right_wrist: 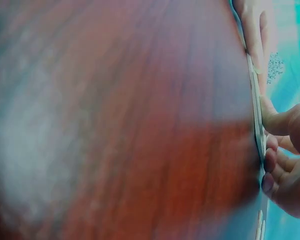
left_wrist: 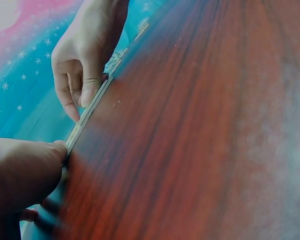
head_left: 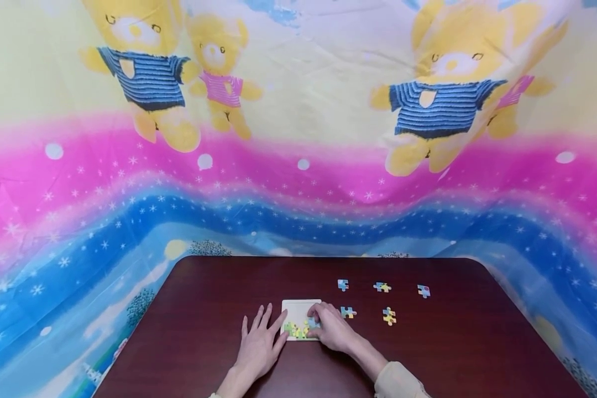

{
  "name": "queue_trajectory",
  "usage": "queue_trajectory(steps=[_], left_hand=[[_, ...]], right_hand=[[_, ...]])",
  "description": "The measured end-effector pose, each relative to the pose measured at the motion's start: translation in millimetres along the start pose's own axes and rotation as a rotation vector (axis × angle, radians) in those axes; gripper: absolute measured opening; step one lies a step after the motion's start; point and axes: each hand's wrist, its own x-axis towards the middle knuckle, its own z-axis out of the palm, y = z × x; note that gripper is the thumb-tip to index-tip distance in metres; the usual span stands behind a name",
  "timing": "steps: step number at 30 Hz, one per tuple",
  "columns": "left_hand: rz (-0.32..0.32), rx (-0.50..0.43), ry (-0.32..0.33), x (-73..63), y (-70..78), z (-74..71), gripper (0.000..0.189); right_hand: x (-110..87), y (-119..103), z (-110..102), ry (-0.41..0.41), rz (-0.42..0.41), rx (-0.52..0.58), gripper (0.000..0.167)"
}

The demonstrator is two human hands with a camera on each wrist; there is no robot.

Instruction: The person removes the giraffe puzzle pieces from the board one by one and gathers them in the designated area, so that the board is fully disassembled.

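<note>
Five loose pieces (head_left: 389,317) lie lower right, nearer the right hand (head_left: 335,330); we see it pinching a blue piece (head_left: 313,322) at the tray (head_left: 300,307), lower centre, left hand (head_left: 258,344) spread alongside.

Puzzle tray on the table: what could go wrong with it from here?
The right hand, working over the tray, might nudge the pieces inside out of line. The left hand lies spread at the tray's left edge, so the tray could perhaps slip. The nearest loose piece, close by the right hand, might get brushed away.
</note>
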Motion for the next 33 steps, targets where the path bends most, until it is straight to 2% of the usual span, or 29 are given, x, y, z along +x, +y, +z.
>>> queue_trajectory(steps=[6,12,16,23,33], left_hand=[[-0.003,0.004,0.002,-1.4,-0.3,-0.2,0.050],[-0.007,0.014,0.000,-1.6,-0.9,0.4,0.050],[-0.003,0.013,0.007,-2.0,-1.4,1.9,0.050],[-0.002,0.012,0.003,-2.8,-1.3,1.1,0.050],[0.003,0.011,0.007,-1.6,-1.0,0.2,0.050]], right_hand=[[-0.5,-0.7,2.2,0.056,-0.007,-0.059,0.038],[-2.5,-5.3,2.6,0.045,0.026,-0.039,0.040],[-2.8,-5.6,3.2,0.058,0.010,-0.043,0.045],[-7.3,-5.3,3.4,0.044,-0.025,-0.030,0.030],[-8.9,-5.9,1.9,-0.003,-0.029,-0.085,0.045]])
